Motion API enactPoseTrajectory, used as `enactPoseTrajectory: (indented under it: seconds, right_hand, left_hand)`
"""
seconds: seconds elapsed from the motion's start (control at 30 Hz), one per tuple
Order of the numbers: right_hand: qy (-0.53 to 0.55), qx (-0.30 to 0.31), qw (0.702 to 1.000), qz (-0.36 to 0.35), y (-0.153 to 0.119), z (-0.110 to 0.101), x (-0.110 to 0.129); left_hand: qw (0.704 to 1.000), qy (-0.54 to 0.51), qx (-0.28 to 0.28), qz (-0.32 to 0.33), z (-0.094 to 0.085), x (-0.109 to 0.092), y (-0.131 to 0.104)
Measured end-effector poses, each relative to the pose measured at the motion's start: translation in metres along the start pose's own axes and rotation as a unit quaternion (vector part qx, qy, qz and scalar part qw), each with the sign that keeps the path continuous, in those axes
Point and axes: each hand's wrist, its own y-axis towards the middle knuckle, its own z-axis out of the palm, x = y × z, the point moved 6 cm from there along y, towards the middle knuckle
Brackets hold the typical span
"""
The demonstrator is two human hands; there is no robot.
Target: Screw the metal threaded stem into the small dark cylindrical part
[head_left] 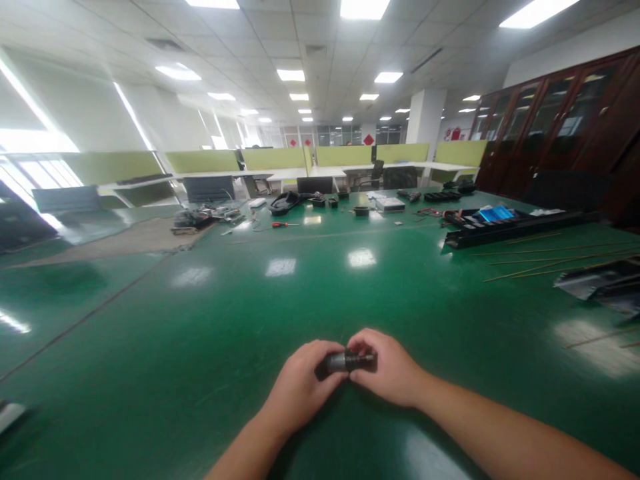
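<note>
Low in the middle of the head view, both hands hold a small dark cylindrical part (339, 362). It has a grey metallic middle and a narrower, stepped right end; I cannot make out its exact kind. My left hand (306, 379) is closed round its left end, thumb in front and fingers behind. Round the stepped right end curl the fingers and thumb of my right hand (387, 368). The part lies roughly level, just over or on the green table (240, 300); which of the two I cannot tell. My fingers hide both of its ends.
Far across the table lie a screwdriver (284, 225) with a red handle, several small black boxes and a white box (390, 203). At the right are a long black channel (510, 230), thin rods (545, 260) and clear-looking trays (605, 287). Brown sheet material (125, 240) lies left.
</note>
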Motion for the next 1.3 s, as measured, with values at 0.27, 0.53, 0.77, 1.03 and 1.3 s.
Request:
enactPoseTrajectory:
  seconds: [0.27,0.53,0.77,1.03,1.3]
  right_hand:
    - [0.014,-0.005,1.000,-0.003,-0.0011,-0.0004,0.0009]
    - [0.016,-0.003,1.000,-0.024,0.0006,-0.0021,0.0065]
    - [0.028,0.012,1.000,-0.002,0.0013,-0.0007,0.0069]
    - [0.017,0.017,1.000,0.005,0.0010,-0.0002,0.0053]
    - [0.004,0.017,1.000,0.006,0.0015,-0.0011,0.0071]
  left_hand:
    - [1.000,0.001,0.010,-0.010,0.0008,0.0006,-0.0005]
    - [1.000,-0.009,0.005,-0.004,0.0001,0.0004,-0.0009]
    - [1.000,-0.002,-0.011,0.006,0.0006,0.0031,-0.0035]
    - [1.000,-0.003,-0.012,0.013,0.0002,0.0011,-0.0035]
    - [1.000,-0.007,-0.010,0.003,0.0005,0.0002,-0.0030]
